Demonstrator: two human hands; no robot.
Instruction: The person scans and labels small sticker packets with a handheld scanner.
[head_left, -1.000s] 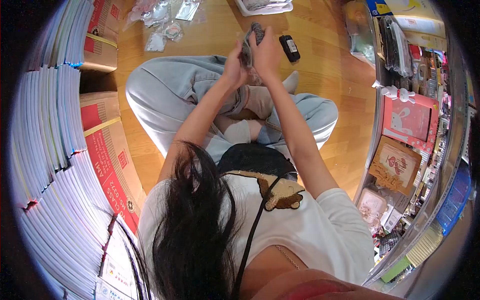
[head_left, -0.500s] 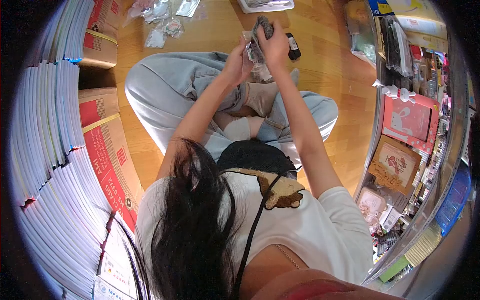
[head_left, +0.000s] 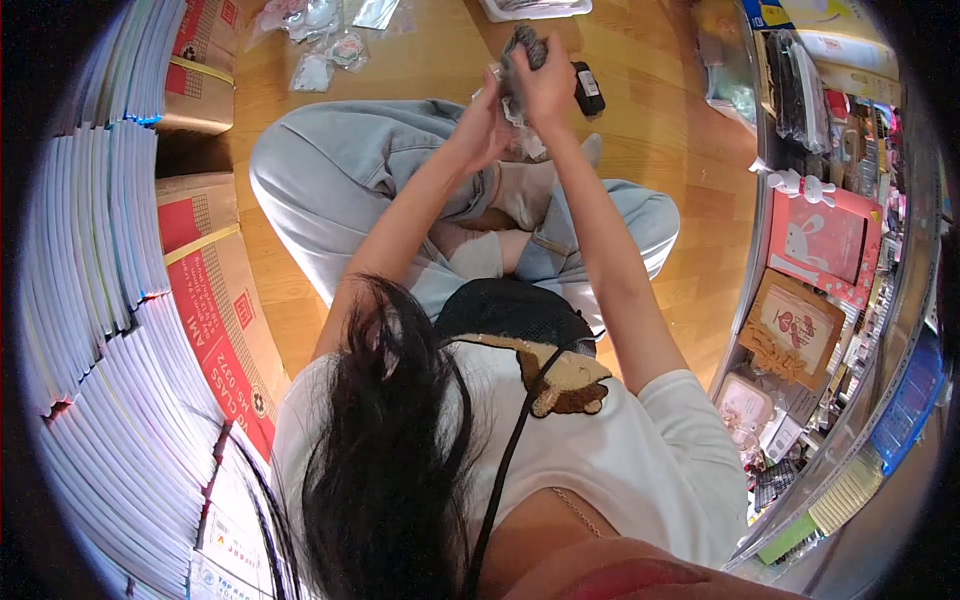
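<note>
Above my crossed legs, my right hand (head_left: pixel 549 92) is wrapped round a bunched grey cloth (head_left: pixel 530 46). My left hand (head_left: pixel 486 128) is close against it, fingers curled round a clear, crinkly plastic piece (head_left: pixel 513 108). The cloth presses on the plastic between both hands. What the plastic is, and whether anything lies inside, cannot be made out. Just right of my right hand, a small black bottle (head_left: pixel 589 92) with a white label lies on the wooden floor (head_left: pixel 690 150).
Clear packets (head_left: pixel 345 50) with small items lie on the floor at the upper left. A white tray (head_left: pixel 535 10) is at the top. Stacked books (head_left: pixel 95 230) and cardboard boxes (head_left: pixel 215 300) line the left; a crowded shelf (head_left: pixel 820 250) lines the right.
My left hand has shifted slightly right, closer to my right hand. The cloth has moved a little down over the plastic, and less of the plastic shows.
</note>
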